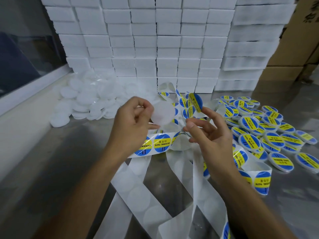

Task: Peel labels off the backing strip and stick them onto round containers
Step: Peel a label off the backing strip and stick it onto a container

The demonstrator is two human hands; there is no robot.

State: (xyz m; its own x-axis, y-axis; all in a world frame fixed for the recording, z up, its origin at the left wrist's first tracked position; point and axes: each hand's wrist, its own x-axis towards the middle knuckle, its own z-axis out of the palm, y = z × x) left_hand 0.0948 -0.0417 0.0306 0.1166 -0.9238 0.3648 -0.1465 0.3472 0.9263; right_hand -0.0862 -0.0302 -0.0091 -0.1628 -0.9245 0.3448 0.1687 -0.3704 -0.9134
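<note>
My left hand (133, 118) grips a round white container (163, 112) by its edge, lifted above the table. My right hand (207, 133) holds a peeled blue-and-yellow round label (195, 102) stuck to the tip of its index finger, just right of the container and apart from it. The white backing strip (160, 144) with more labels on it runs under both hands and loops down toward me, its lower lengths bare.
A heap of plain white containers (86, 100) lies at the left rear. Several labelled containers (269, 133) are piled at the right. Stacked white foam boxes (155, 40) form a wall behind, with cardboard boxes (296, 49) at far right. The table (69, 161) is shiny metal.
</note>
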